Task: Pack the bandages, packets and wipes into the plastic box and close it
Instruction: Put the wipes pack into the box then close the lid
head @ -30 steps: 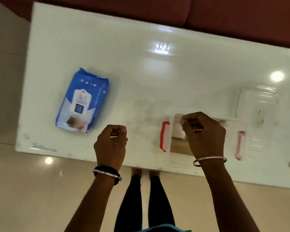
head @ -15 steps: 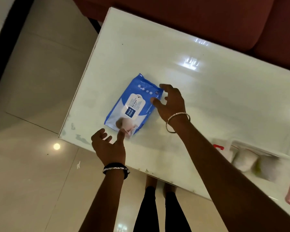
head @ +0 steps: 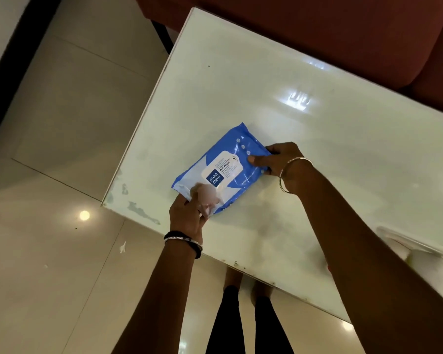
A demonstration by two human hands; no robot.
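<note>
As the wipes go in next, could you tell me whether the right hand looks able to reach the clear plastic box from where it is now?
Probably yes, though not at once: the right hand is shut on the blue wet wipes pack, as is the left hand. The clear plastic box sits blurred beside the right forearm, with bare white table between.

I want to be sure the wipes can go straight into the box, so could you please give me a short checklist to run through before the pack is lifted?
1. Left hand has a grip on the near end of the wet wipes pack: ok.
2. Right hand has a grip on the far end, thumb on top: ok.
3. Pack lies flat on the white table, nothing on top of it: ok.
4. Pack's flap sealed: cannot tell, too small to judge.
5. Plastic box open and ready: cannot tell, only a blurred edge shows at the right, behind the right arm.
6. Table between pack and box free of obstacles: ok for the visible part.
</note>
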